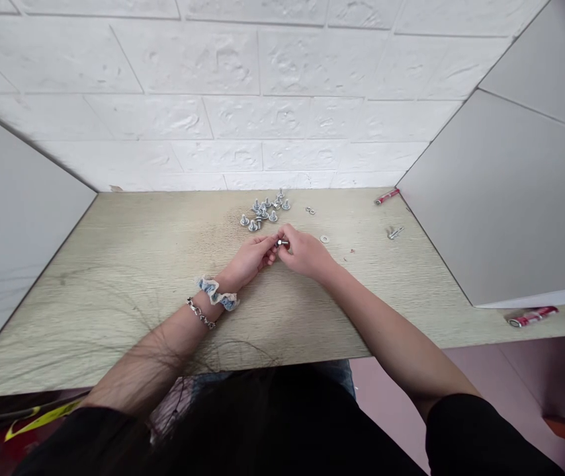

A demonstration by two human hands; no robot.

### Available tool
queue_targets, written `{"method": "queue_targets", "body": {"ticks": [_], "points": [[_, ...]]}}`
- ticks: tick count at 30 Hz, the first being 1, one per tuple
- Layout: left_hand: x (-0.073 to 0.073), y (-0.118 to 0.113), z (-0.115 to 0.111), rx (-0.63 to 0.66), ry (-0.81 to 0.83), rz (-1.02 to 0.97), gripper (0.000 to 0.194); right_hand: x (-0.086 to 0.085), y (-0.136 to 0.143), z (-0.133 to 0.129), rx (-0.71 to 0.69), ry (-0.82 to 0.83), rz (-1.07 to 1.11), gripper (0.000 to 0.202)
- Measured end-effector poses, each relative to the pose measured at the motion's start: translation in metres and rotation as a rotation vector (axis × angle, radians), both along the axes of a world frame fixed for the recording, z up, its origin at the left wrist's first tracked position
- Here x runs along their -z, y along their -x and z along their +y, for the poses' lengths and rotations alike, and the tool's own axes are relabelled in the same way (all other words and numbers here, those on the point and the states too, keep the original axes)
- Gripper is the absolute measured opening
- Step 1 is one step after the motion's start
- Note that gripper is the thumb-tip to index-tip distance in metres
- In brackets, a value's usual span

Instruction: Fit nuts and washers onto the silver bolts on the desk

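Head view. One silver metal bolt (284, 242), low over the tabletop between both hands' fingertips: left hand (249, 260) pinching one end, right hand (308, 254) closed narrowly about the shank. Behind: cluster of silver bolts with washers (264, 213), mostly shank-up, on a pale wood-grain table (143, 244). Right of the hands: one flat silver ring washer (325, 238); farther right, two red cylinders (386, 197), well apart.

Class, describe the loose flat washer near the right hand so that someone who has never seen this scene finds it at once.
Start at the pale tabletop below the white wall. Just beyond the right hand, slightly to its right, lies a small metal washer. It is a single flat ring, apart from the clustered bolts farther left.
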State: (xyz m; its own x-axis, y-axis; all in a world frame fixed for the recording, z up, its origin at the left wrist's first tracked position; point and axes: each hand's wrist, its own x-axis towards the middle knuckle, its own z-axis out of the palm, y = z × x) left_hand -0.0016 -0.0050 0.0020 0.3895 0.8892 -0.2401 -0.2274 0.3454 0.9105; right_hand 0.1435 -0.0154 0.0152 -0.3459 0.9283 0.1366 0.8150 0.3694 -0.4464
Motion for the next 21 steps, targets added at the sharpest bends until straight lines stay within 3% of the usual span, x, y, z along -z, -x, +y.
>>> {"method": "queue_targets", "body": {"ticks": [21], "points": [[-0.0017,-0.0004,-0.0019,-0.032,-0.032,0.017,0.022,-0.0032,0.0003,0.0013,0.054,0.059,-0.018,0.024]]}}
